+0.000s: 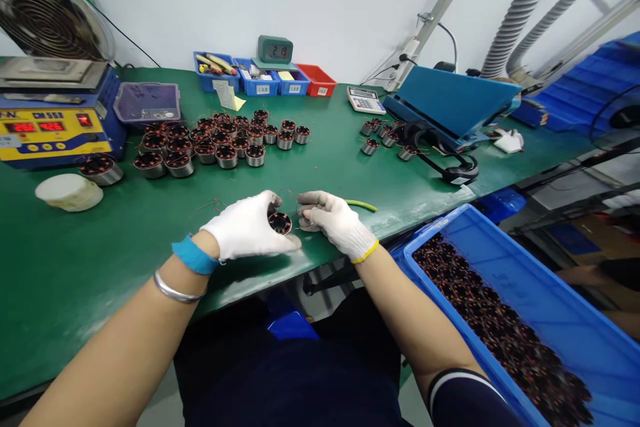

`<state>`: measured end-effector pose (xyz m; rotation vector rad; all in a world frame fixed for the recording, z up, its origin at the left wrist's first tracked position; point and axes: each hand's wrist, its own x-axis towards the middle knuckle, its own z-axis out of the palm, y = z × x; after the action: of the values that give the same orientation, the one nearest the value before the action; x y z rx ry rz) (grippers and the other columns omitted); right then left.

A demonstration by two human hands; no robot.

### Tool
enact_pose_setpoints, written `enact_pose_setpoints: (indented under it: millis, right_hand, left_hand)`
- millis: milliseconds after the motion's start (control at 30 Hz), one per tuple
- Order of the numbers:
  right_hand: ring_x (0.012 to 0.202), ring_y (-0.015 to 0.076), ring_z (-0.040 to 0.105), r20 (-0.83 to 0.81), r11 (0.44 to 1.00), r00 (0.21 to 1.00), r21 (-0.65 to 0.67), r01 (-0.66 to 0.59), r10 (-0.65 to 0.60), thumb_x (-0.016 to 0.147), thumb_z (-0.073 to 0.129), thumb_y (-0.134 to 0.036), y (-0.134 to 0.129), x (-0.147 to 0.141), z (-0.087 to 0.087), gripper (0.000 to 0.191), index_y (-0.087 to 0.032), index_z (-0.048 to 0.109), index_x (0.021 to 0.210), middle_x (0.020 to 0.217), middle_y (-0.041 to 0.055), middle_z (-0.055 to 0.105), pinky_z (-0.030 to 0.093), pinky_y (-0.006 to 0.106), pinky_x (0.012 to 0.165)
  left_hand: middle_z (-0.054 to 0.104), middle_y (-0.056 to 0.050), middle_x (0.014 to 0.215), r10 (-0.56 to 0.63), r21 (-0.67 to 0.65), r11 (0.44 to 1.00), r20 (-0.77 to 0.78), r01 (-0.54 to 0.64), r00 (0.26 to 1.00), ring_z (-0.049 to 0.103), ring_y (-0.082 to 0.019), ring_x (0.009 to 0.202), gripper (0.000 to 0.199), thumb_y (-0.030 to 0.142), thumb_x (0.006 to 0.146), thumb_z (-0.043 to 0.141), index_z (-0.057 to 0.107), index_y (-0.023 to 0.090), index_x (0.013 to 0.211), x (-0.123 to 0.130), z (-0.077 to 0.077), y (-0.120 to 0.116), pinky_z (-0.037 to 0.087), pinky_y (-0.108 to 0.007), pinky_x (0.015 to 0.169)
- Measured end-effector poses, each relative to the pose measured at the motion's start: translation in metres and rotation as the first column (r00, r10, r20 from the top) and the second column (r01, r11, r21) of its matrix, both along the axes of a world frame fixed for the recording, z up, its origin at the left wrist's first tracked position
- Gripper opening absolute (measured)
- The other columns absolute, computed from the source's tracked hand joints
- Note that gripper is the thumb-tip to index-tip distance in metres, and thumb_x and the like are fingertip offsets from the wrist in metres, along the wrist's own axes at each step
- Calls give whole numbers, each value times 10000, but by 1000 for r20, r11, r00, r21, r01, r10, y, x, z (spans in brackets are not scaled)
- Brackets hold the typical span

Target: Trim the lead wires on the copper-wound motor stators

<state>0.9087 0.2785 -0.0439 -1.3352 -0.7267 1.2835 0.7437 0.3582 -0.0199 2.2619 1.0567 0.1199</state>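
Note:
My left hand (253, 225), in a white glove with greyed fingertips, is wrapped round a small motor stator (280, 223). The stator's dark ring and copper windings face up, just above the bench's front part. Close to its right side is my right hand (330, 217), also gloved, with fingers curled and pressed together. Thin wire shows by those fingertips, but what they pinch is too small to make out. From behind the right hand a green, slender rod or handle (361, 205) sticks out on the bench; its other end is hidden.
Several wound stators (220, 140) stand grouped at the back left, more (387, 133) at the right. A blue crate (545, 287) full of stators is at my right, below the green bench (150, 233). A yellow-blue soldering pot unit (55, 130) stands left; a headset (453, 170) lies right.

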Motion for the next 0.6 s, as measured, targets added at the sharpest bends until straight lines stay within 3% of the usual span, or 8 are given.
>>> enact_pose_setpoints:
  millis: [167, 367, 500, 600]
  right_hand:
    - [511, 54, 528, -167, 989, 976, -27, -148, 142, 587, 700, -173, 9, 10, 1, 385, -166, 590, 956, 675, -44, 601, 455, 190, 479]
    - [441, 41, 442, -112, 949, 944, -29, -315, 310, 571, 707, -182, 17, 20, 0, 435, -165, 579, 987, 621, -55, 578, 307, 155, 384]
    - [429, 50, 440, 52, 909, 908, -47, -415, 417, 575, 704, -214, 19, 30, 1, 388, -153, 590, 942, 597, -55, 569, 295, 165, 380]
    - [474, 60, 468, 334, 939, 884, -15, -343, 328, 613, 653, -191, 27, 27, -1, 315, -151, 619, 923, 631, -46, 574, 375, 191, 441]
  left_hand:
    - [690, -62, 863, -52, 158, 985, -136, 73, 989, 652, -281, 791, 439, 614, 615, 608, 615, 243, 848, 4, 0, -4, 477, -340, 647]
    - [687, -57, 875, -85, 156, 982, -115, 103, 990, 647, -272, 774, 431, 593, 616, 619, 613, 246, 872, 5, -4, -1, 467, -329, 623]
    - [685, -49, 884, -104, 144, 983, -92, 116, 990, 643, -270, 788, 406, 559, 626, 626, 609, 250, 889, 4, -3, -1, 469, -336, 641]
    - [687, -50, 896, -114, 148, 981, -89, 126, 990, 646, -267, 807, 388, 534, 631, 630, 615, 253, 898, 5, -3, 0, 473, -332, 662]
